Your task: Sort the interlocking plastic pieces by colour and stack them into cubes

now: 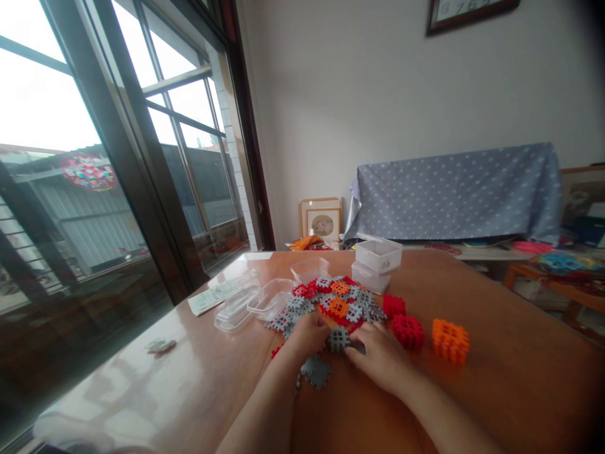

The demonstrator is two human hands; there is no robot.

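Red, grey and orange notched plastic pieces point(338, 307) lie in a loose pile at the middle of the table. My left hand point(309, 334) is at the pile's near side, its fingers curled and pressed together; what they hold, if anything, is hidden. A grey piece point(338, 340) is between my two hands. My right hand point(378, 353) touches its right side, thumb and fingers closed on it. Nearer to me lies a solid grey piece point(316, 371). Red stacks point(408, 332) and an orange stack point(450, 341) stand to the right.
White boxes point(378, 255) are stacked behind the pile. Clear lids point(236, 309) and a clear tray point(271, 299) lie to the left, beside a paper sheet point(212, 298). A small packet point(161, 345) is farther left on the wooden table point(501, 353).
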